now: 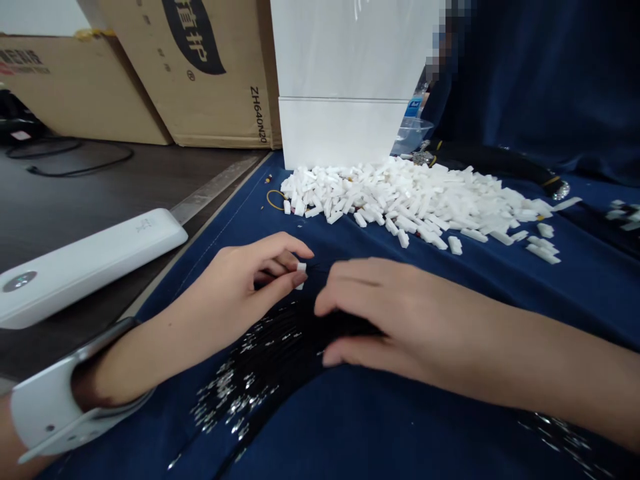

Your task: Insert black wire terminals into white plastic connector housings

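My left hand [250, 280] is closed in a pinch on a small white plastic connector housing [301, 268], held between thumb and fingers just above the cloth. To its right, my right hand [385, 310] hovers over a bundle of thin black wires [285, 347]. Its thumb and fingers are apart, with the dark wires showing in the gap, and none is plainly gripped. Shiny metal terminals [235, 393] tip the wire ends, fanned toward me. Beyond both hands lies a large heap of white connector housings [400, 200].
Dark blue cloth [390, 427] covers the work surface. A white box [345, 127] stands behind the heap, beside cardboard boxes [225, 100]. At left lies a long white device [95, 267] on dark wood. More terminal-tipped wires [560, 433] lie under my right forearm; a tied black bundle [495, 163] sits at the back.
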Available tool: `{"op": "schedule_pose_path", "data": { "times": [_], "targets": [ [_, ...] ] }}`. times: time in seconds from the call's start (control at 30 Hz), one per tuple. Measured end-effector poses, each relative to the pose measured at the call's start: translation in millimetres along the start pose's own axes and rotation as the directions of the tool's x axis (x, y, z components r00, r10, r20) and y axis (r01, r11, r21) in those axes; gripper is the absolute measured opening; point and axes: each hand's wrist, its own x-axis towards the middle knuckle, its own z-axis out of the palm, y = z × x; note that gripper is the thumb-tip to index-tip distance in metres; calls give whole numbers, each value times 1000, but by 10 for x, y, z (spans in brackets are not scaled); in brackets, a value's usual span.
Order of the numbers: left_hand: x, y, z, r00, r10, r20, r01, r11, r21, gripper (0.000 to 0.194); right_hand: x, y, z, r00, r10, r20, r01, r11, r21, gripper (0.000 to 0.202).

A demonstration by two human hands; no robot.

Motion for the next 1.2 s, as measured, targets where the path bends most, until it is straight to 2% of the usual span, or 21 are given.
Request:
{"op": "schedule_pose_path", "data": {
  "times": [0.03,0.1,0.27,0.37,0.47,0.6,0.73,0.83,0.97,1.07,1.2],
  "targets": [
    [-1,-14,-1,1000,7,20,-7,1000,11,11,-3,-16,-21,997,2,80,-3,1000,21,10],
    [-8,-34,-1,999,20,45,-21,999,24,9,-13,-33,-46,986,38,161,-46,998,46,11],
    [-28,-33,-11,999,6,49,-4,999,-36,15,-36,2,-70,962,177,207,-226,942,249,15],
    [-16,-11,-45,995,-82,49,86,992,-90,12,-31,22,-45,958,264,113,-287,903,321,13],
    [5,-19,-93,989,-150,18,151,979,-140,20,-14,3,17,935,352,-40,-318,883,345,11],
    [10,-45,-153,983,-183,23,184,967,-177,21,-8,-35,84,915,361,-181,-316,919,237,24],
    [6,-27,-185,977,-213,-9,206,955,-215,18,-38,-18,96,873,386,-299,-335,919,208,12],
    [14,-22,-188,968,-251,-26,234,931,-281,16,-79,14,105,850,396,-347,-354,918,179,11],
    [28,-44,-171,963,-269,-30,246,916,-318,15,-124,43,141,843,361,-398,-359,930,84,13],
    [28,-47,-166,969,-242,-48,215,924,-317,16,-136,47,160,840,368,-399,-370,926,75,12],
    [18,-29,-172,966,-254,-40,233,930,-283,16,-133,45,171,845,387,-369,-386,919,80,11]
  ]
}}
